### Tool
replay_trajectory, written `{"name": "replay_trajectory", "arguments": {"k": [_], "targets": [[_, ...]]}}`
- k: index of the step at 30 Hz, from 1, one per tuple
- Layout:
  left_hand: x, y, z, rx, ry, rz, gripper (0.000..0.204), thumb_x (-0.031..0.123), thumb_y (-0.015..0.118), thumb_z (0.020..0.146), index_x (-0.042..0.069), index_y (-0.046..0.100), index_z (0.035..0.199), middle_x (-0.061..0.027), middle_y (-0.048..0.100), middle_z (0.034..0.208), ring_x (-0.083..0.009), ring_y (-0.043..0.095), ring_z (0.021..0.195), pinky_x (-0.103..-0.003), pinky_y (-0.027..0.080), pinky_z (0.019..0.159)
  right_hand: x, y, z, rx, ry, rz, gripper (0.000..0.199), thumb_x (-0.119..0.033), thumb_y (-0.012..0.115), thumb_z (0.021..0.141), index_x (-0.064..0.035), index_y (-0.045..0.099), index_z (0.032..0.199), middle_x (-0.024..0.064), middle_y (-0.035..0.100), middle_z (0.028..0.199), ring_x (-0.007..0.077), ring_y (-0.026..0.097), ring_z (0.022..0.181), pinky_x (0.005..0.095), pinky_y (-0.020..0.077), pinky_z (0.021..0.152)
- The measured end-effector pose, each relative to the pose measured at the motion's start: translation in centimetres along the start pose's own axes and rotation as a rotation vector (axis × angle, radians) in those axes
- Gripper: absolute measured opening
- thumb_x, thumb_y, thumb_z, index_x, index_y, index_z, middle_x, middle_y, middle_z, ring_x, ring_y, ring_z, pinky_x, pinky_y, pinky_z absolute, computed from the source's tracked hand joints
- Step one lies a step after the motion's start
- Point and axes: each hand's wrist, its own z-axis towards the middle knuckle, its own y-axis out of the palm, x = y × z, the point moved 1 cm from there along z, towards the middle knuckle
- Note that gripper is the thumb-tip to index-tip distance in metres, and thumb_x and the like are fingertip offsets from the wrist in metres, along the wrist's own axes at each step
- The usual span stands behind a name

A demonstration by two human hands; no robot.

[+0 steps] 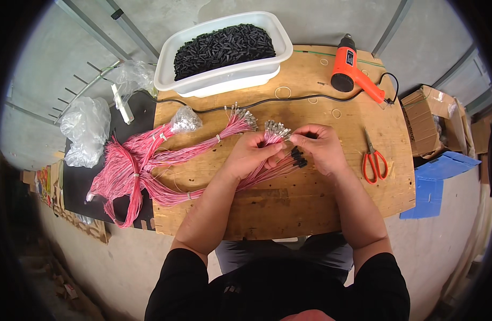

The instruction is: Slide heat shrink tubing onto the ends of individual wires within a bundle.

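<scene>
A person sat at a wooden worktable (310, 208), seen from above. The left hand (251, 155) was closed around a bundle of pink wires (267, 166) near the middle of the table, metal terminals (277, 130) fanned out above the fist. The right hand (320, 147) was pinched, fingertips together, at those terminals; whatever it held was too small to make out. A few wires just below the right hand already wore black sleeves (297, 157), while most terminals in the bundle were bare, so the work looked barely begun. More pink wire bundles (149, 160) lay across the left edge, apparently untouched. A white tub (224, 80) of small black pieces (224, 45) stood at the far edge, an orange heat gun (353, 69) at the far right corner and red-handled scissors (373, 159) near the right edge. The fingertips hid the exact contact point.
</scene>
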Motion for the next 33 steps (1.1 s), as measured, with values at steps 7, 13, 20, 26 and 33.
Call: {"name": "replay_trajectory", "arguments": {"k": [7,13,20,26,33], "targets": [[0.1,0.2,0.0,-0.006,0.020,-0.081,0.018,0.014,0.068,0.096,-0.003,0.071,0.103,-0.0091,0.072,0.086,-0.0140,0.067,0.070,-0.026,0.054,0.062,0.2,0.1,0.0,-0.015,0.030,-0.002,0.014,-0.007,0.076,0.089,0.0023,0.072,0.099,0.0002,0.065,0.079,0.0041,0.050,0.064,0.0199,0.0372,0.056],[0.0,0.1,0.0,0.044,-0.004,-0.093,0.015,0.010,0.072,0.093,-0.004,0.071,0.101,-0.0096,0.072,0.087,-0.0135,0.067,0.072,-0.027,0.055,0.063,0.1,-0.3,-0.2,-0.018,0.035,-0.020,0.012,-0.007,0.075,0.090,0.0018,0.072,0.098,-0.0007,0.064,0.078,0.0031,0.049,0.062,0.0194,0.0356,0.054],[-0.6,-0.2,0.2,0.077,0.001,-0.118,0.013,0.007,0.075,0.091,-0.003,0.071,0.099,-0.0073,0.070,0.085,-0.0123,0.065,0.071,-0.026,0.055,0.063,-0.6,0.4,-0.6,-0.008,0.037,-0.078,0.011,-0.006,0.075,0.089,0.0028,0.073,0.095,0.0022,0.069,0.083,0.0049,0.059,0.071,0.0202,0.0460,0.062],[-0.4,0.0,0.2,0.099,0.012,-0.157,0.017,0.011,0.077,0.091,-0.003,0.071,0.097,-0.0059,0.070,0.084,-0.0105,0.064,0.071,-0.025,0.054,0.064,-0.1,0.5,-0.6,-0.020,-0.014,-0.075,0.009,-0.004,0.076,0.088,0.0005,0.072,0.095,-0.0020,0.065,0.078,0.0010,0.050,0.062,0.0182,0.0350,0.053],[-0.7,0.1,0.2,0.070,0.033,-0.116,0.018,0.011,0.078,0.088,-0.003,0.071,0.098,-0.0048,0.070,0.082,-0.0086,0.062,0.070,-0.023,0.051,0.063,-0.2,0.5,-0.6,-0.013,0.006,-0.063,0.009,-0.004,0.077,0.088,0.0001,0.072,0.095,-0.0017,0.066,0.080,0.0012,0.052,0.065,0.0181,0.0368,0.055]]}}
